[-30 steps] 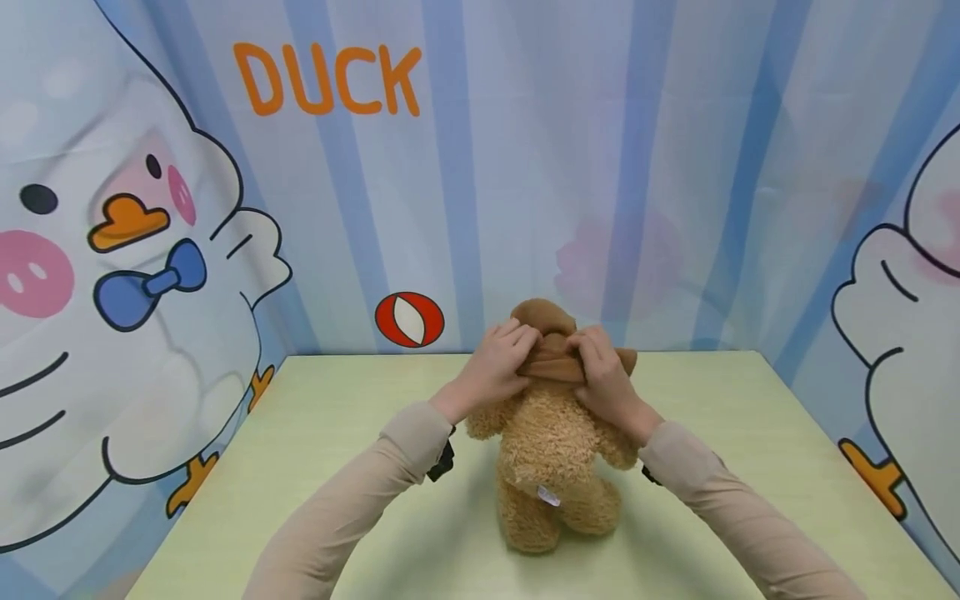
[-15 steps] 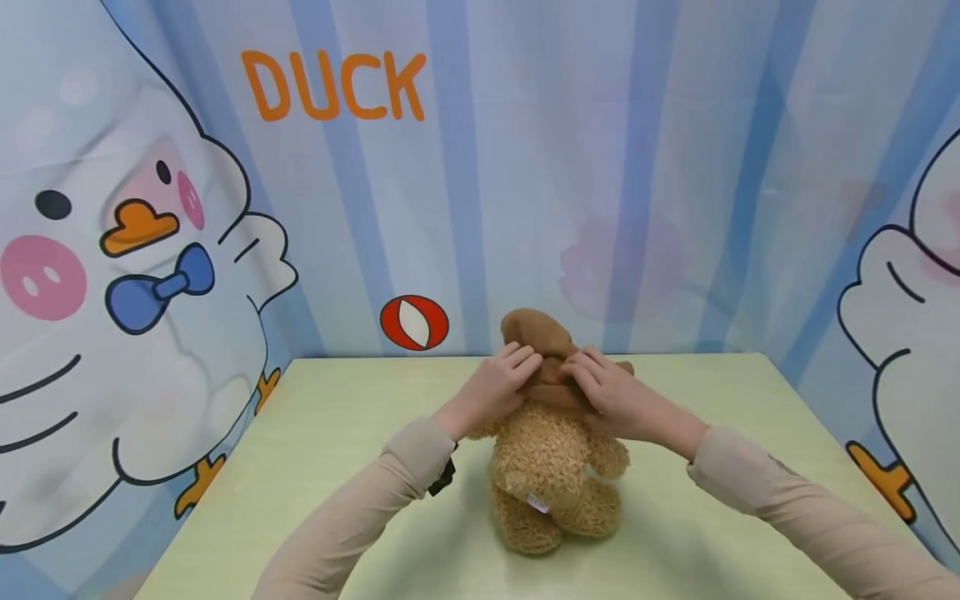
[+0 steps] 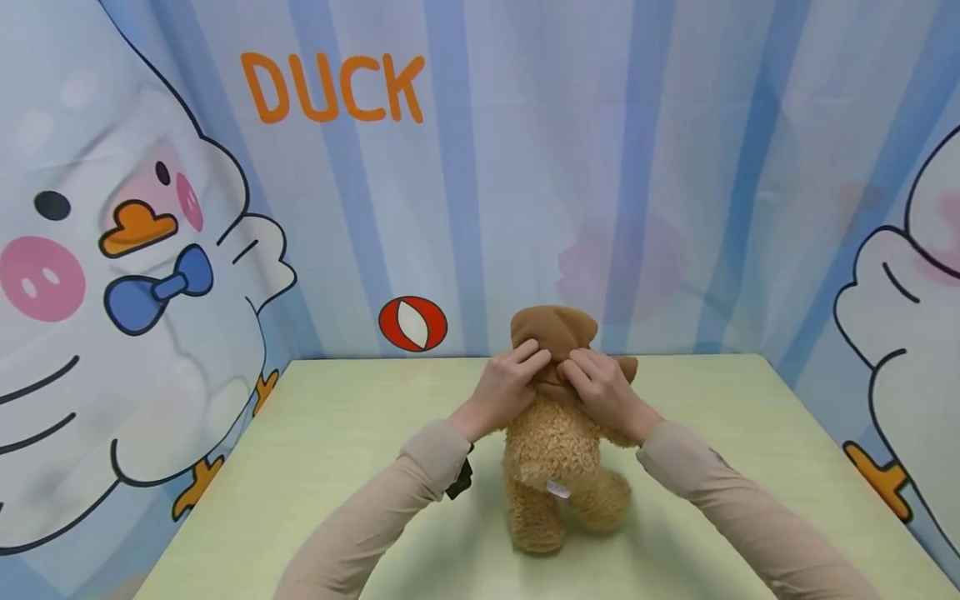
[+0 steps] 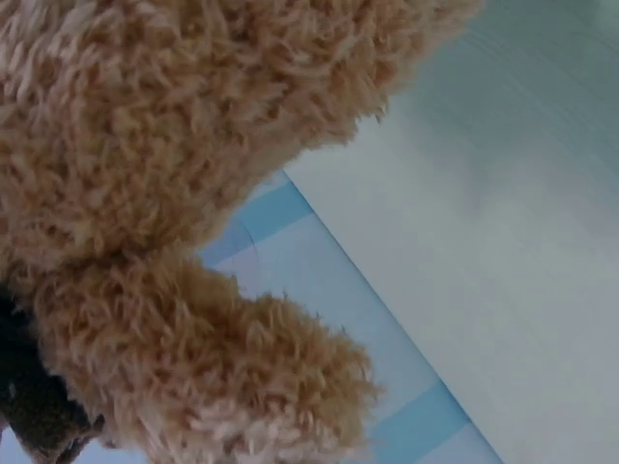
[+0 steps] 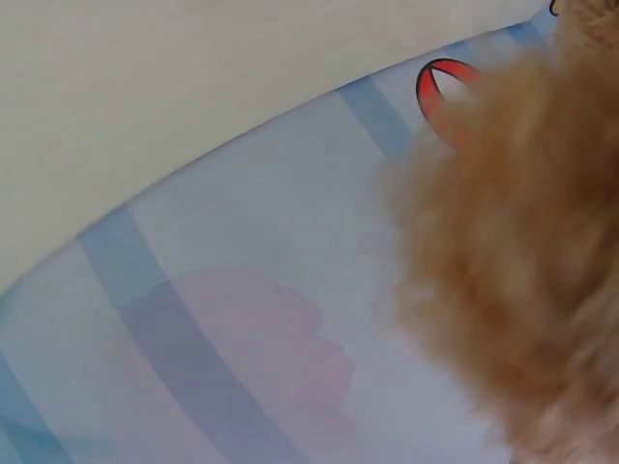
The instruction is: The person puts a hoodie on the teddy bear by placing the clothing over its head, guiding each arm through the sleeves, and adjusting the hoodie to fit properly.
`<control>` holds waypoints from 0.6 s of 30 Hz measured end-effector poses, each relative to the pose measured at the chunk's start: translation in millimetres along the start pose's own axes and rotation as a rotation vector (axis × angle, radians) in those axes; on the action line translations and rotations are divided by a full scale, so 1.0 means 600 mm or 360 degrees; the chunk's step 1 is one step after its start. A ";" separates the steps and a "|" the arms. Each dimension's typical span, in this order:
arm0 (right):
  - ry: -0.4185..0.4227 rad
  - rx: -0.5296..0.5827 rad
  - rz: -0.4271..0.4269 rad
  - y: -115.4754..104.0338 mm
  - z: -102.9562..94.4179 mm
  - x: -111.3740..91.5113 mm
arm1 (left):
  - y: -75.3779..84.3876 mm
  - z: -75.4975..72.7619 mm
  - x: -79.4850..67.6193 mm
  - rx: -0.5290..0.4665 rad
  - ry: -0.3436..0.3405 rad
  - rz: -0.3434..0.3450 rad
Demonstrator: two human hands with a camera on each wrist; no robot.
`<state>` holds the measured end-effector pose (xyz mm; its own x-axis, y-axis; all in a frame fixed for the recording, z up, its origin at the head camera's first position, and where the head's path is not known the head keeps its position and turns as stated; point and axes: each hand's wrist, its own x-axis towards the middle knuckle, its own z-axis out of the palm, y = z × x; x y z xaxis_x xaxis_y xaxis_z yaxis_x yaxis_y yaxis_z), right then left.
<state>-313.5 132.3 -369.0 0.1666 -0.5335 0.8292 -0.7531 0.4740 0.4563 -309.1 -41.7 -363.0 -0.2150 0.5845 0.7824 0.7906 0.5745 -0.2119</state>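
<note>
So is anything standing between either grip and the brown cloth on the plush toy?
Nothing visible does: in the head view, the left grip and right grip both pinch the brown cloth at the top of the plush toy.

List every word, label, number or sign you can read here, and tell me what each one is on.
"DUCK": orange capitals on the striped backdrop.
White tag on the plush toy: too small to read.
Dark mark on the right sleeve: too small to tell whether it is writing.
</note>
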 end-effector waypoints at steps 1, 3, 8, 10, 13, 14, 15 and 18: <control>0.0011 0.0012 0.0022 -0.001 0.006 -0.002 | 0.000 0.003 -0.001 0.0027 0.0016 -0.0014; 0.0030 0.0032 0.0068 -0.002 0.016 -0.006 | 0.001 0.007 -0.004 0.0083 0.0026 -0.0029; 0.0119 0.0002 0.0180 0.011 0.023 -0.023 | -0.011 -0.001 -0.007 0.0113 -0.0127 0.0023; 0.0153 -0.0024 0.0191 0.017 0.020 -0.027 | -0.018 -0.012 -0.009 0.0077 -0.0252 0.0060; 0.0177 -0.0039 0.0195 0.022 0.015 -0.030 | -0.026 -0.024 -0.012 0.0114 -0.0424 0.0108; 0.0185 -0.0035 0.0207 0.022 0.014 -0.031 | -0.027 -0.026 -0.014 0.0150 -0.0465 0.0121; 0.0197 -0.0027 0.0227 0.023 0.013 -0.032 | -0.028 -0.027 -0.015 0.0195 -0.0489 0.0136; 0.0226 0.0022 0.0283 0.023 0.010 -0.035 | -0.028 -0.026 -0.019 0.0325 -0.0475 0.0188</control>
<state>-331.1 146.0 -381.8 0.1176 -0.3376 0.9339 -0.7869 0.5419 0.2950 -311.2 -66.9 -359.1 -0.3105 0.7776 0.5467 0.6959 0.5778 -0.4266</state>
